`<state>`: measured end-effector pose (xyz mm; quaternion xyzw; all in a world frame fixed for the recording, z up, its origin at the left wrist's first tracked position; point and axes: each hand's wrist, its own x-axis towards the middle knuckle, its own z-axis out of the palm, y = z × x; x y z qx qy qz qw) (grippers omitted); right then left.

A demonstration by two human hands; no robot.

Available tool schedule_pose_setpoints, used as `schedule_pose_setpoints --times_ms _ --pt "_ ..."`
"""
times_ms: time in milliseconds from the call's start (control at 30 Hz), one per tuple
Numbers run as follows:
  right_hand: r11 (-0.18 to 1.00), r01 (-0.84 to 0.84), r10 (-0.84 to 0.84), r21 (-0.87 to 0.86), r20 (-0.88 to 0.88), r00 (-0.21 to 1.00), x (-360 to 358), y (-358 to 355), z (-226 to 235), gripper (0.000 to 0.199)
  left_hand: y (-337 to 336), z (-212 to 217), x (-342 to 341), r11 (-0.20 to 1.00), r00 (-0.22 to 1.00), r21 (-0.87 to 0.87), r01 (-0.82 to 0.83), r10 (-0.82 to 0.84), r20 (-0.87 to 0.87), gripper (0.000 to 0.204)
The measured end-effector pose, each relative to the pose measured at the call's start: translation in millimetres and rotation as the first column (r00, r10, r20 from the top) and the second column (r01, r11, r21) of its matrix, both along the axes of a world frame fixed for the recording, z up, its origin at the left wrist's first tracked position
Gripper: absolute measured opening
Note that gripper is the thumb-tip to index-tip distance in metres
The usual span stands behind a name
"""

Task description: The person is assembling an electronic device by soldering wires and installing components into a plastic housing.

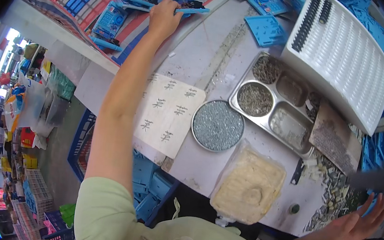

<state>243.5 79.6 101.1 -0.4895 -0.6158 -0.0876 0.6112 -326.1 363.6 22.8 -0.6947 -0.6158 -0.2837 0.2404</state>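
Note:
At the far left of the table, my left hand (164, 18) is closed on a flat blue plastic piece (193, 10) with dark parts along it. Around that hand lie more blue plastic casings (111, 20), heaped on a striped woven sheet (130, 37). My right hand (364, 219) is raised at the lower right, fingers spread and apart, with nothing visible in it. Just above it is a dark, blurred object (379, 177) whose kind I cannot make out. Small grey metal pieces (333, 193) lie piled beside this hand.
A round tin (218, 125) holds tiny silver parts, next to a steel compartment tray (276, 111) of small hardware. A white ridged tray (346, 57) carries black pieces. Nearby are a marked pale board (167, 112), a plastic-wrapped tan block (248, 183) and a blue panel (265, 30).

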Motion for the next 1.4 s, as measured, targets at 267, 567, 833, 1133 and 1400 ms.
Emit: schedule_pose_setpoints --times_ms 267,567,833,1133,1400 --pt "0.072 -0.993 -0.013 0.092 -0.996 -0.094 -139.3 -11.2 -75.3 0.042 -274.2 58.2 201.3 0.844 0.815 -0.002 0.536 -0.517 0.262 0.023" --pt "0.259 -0.918 0.065 -0.299 -0.943 0.326 -69.2 -37.5 -108.9 0.041 -384.5 7.6 273.5 0.697 0.648 -0.145 0.702 -0.542 0.535 0.04" --pt "0.561 -0.185 0.3 -0.807 -0.01 0.954 -43.4 -38.6 -113.1 0.025 -379.4 -58.5 267.0 0.499 0.574 -0.289 0.817 -0.654 0.493 0.022" --pt "0.703 -0.222 0.399 -0.676 0.116 0.91 -44.6 -6.0 -142.0 0.025 -374.5 -39.2 267.3 0.481 0.624 -0.398 0.781 -0.607 0.492 0.018" --pt "0.502 -0.185 0.504 -0.845 0.112 0.856 -31.3 -15.4 -118.6 0.022 -364.2 -37.6 251.6 0.351 0.544 -0.421 0.836 -0.62 0.565 0.016"
